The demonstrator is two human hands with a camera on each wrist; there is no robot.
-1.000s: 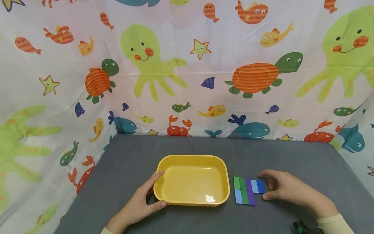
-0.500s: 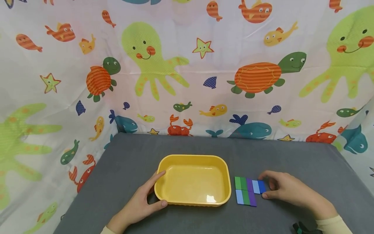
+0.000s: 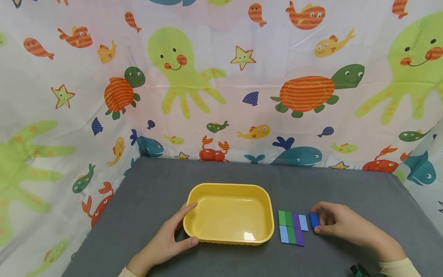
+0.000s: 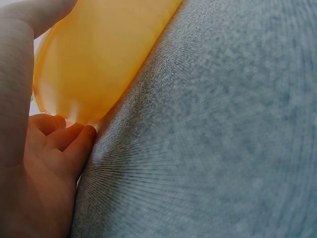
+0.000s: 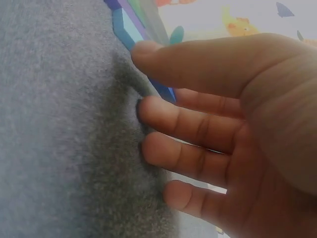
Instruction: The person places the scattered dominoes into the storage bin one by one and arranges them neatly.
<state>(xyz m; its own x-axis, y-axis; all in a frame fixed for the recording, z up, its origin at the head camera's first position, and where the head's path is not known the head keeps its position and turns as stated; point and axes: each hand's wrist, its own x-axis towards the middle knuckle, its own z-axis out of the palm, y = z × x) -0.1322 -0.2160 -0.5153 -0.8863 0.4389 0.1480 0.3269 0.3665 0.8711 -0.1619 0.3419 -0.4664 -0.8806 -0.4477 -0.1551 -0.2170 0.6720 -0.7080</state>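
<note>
A shallow yellow plastic tray stands on the grey table, its inside bare. My left hand grips its left end, index finger over the rim and thumb at the front corner; in the left wrist view the other fingers curl against the tray wall. To the tray's right, flat coloured tiles lie in two rows: green, purple and light blue. Just right of them, my right hand pinches a dark blue tile between thumb and index finger, partly hidden behind the thumb in the right wrist view.
Grey cloth covers the table. A white curtain printed with sea animals hangs along the back and sides. A dark strap-like object sits by the right wrist at the bottom edge.
My right hand has shifted slightly right with the dark blue tile, opening a gap to the light blue one. The left hand and tray stay put.
</note>
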